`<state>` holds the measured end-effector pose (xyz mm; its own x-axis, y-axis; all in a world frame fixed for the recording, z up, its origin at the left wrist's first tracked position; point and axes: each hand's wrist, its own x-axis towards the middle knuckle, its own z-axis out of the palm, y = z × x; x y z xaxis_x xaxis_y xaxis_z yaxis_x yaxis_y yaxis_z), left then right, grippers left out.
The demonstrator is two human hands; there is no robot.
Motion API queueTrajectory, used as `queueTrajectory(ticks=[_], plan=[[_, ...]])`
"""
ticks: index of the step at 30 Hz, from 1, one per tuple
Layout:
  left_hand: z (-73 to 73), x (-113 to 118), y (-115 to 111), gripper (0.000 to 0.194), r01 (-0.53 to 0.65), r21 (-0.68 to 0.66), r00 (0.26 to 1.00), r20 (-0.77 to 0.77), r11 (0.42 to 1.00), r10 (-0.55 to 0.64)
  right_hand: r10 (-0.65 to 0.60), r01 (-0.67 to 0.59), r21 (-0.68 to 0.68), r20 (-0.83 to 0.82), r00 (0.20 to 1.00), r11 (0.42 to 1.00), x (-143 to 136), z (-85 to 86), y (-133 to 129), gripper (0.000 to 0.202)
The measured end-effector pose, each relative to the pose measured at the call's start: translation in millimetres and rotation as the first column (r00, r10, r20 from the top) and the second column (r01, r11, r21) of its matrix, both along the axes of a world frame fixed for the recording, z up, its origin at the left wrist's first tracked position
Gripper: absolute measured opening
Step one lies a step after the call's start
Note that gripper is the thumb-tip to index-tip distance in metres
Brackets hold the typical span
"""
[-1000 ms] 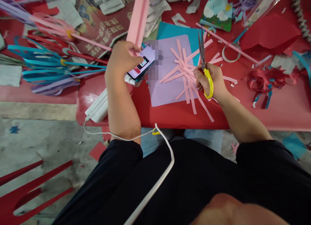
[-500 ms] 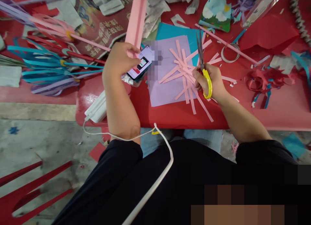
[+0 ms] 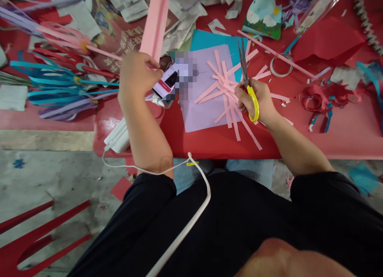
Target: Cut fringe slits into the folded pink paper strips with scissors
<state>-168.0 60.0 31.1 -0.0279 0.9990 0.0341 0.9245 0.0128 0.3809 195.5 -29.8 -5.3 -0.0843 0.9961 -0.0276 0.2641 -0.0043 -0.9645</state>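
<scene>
My left hand (image 3: 138, 73) is closed on the lower end of a long folded pink paper strip (image 3: 154, 25), thumb and fingers pinched at its edge. Right beside the fingertips lies a phone (image 3: 165, 85) with a lit screen; part of it is blurred out. My right hand (image 3: 259, 99) grips yellow-handled scissors (image 3: 245, 65), blades pointing up and slightly apart. Cut pink paper strips (image 3: 226, 85) lie in a loose pile on a lilac paper sheet (image 3: 194, 117), left of the scissors. A teal sheet (image 3: 206, 39) sticks out behind the lilac one.
At the left lie bundles of curled paper strips (image 3: 54, 79) on stems. A white power bank (image 3: 118, 137) with a cable (image 3: 200, 205) sits at the table's front edge. To the right are a tape roll (image 3: 281, 65), red paper (image 3: 326, 41) and red scraps (image 3: 314, 99).
My left hand has shifted left with the pink paper strip, away from the phone, and the phone's screen picture has changed. My right hand with the scissors has barely moved.
</scene>
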Motion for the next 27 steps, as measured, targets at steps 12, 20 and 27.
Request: queueTrajectory(ticks=[12, 20, 27], plan=[[6.0, -6.3, 1.3, 0.031, -0.004, -0.133, 1.000, -0.022, 0.991, 0.001, 0.027, -0.026, -0.058, 0.009, 1.000, 0.998, -5.7, 2.4, -0.2, 0.050], [4.4, -7.7, 1.6, 0.026, -0.011, -0.149, 1.000, 0.008, 0.989, 0.012, 0.034, -0.034, -0.038, -0.002, 0.999, 0.999, -4.6, 2.6, 0.4, 0.047], [2.1, -10.2, 3.9, 0.023, 0.015, -0.161, 0.999, 0.036, 0.987, -0.009, 0.022, -0.022, -0.038, -0.015, 1.000, 0.999, -4.4, 1.8, 1.5, 0.048]])
